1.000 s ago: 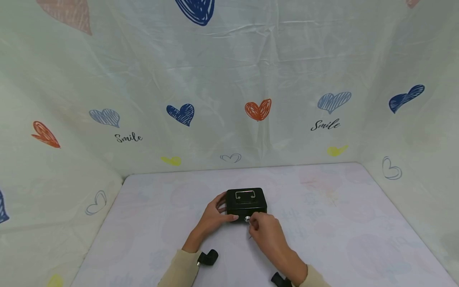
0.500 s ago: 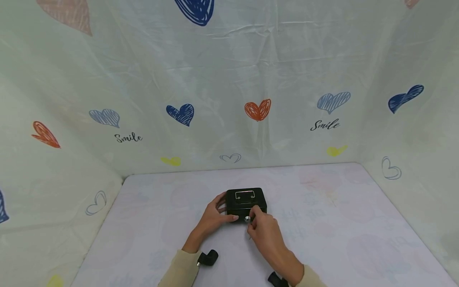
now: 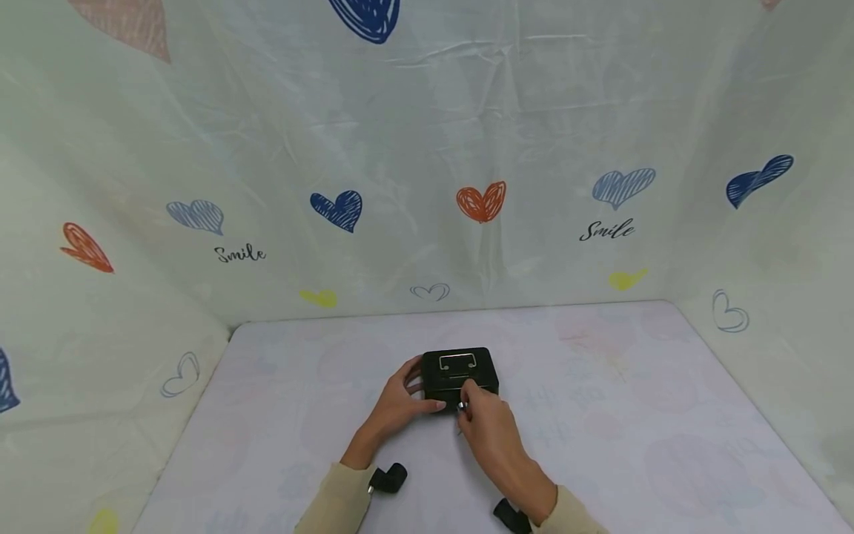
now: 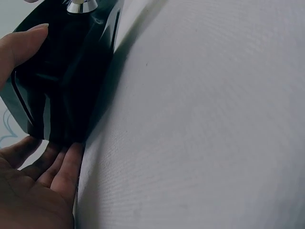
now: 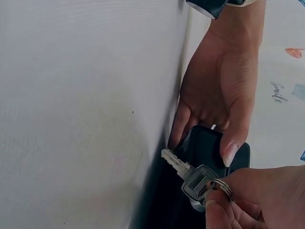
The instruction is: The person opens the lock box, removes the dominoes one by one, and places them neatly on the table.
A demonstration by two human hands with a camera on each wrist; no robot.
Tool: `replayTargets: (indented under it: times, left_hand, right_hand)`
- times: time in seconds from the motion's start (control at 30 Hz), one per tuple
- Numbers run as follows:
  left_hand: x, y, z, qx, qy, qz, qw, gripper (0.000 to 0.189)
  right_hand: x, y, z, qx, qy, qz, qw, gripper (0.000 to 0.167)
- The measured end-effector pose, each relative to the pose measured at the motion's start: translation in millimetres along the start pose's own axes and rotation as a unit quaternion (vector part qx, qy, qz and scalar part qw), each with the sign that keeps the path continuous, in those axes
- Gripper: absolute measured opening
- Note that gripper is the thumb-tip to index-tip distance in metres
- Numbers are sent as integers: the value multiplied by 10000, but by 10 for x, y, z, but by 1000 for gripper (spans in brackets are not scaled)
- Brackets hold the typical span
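A small black cash box with a wire handle on its lid sits closed on the table. My left hand holds its left end, thumb on the front face and fingers against the side, as the left wrist view shows. At the front is a round silver lock. There my right hand pinches a key, mostly hidden by the fingers. From a metal ring beside these fingers hangs a second key, its blade pointing away from the hand in the right wrist view.
The box stands on a pale table with faint patterns, near the middle. A whitish curtain with printed hearts rises behind the table and at both sides. Black wrist devices sit by both sleeves.
My right hand has shifted slightly left and turned at the lock, its fingers rising over the box's front edge. The left hand and the box stay in place.
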State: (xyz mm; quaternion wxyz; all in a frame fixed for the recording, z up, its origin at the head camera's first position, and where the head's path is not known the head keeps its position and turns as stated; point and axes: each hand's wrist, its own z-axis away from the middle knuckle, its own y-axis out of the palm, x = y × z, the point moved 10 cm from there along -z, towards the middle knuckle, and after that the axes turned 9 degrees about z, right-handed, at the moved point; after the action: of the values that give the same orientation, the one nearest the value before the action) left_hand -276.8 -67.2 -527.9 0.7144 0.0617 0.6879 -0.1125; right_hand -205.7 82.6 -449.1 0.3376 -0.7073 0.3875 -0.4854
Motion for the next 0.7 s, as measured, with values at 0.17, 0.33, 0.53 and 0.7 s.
replayTargets:
  times: [0.17,0.33,0.53,0.7]
  left_hand:
    - [-18,5,2,13,76,-8,10000,98]
    - [-32,5,9,51,171,31,9998,97]
    - [-38,8,11,120,235,4,9997,97]
    - [-60,10,10,146,282,-17,9995,97]
  right_hand:
    - [7,7,4,44,-50,72,10000,27]
    - [-4,-7,37,29,-91,256,9996,25]
    - [-53,-44,99,-34,-40,571,9984,23]
    - [-89,-51,119,28,53,632,9980,17]
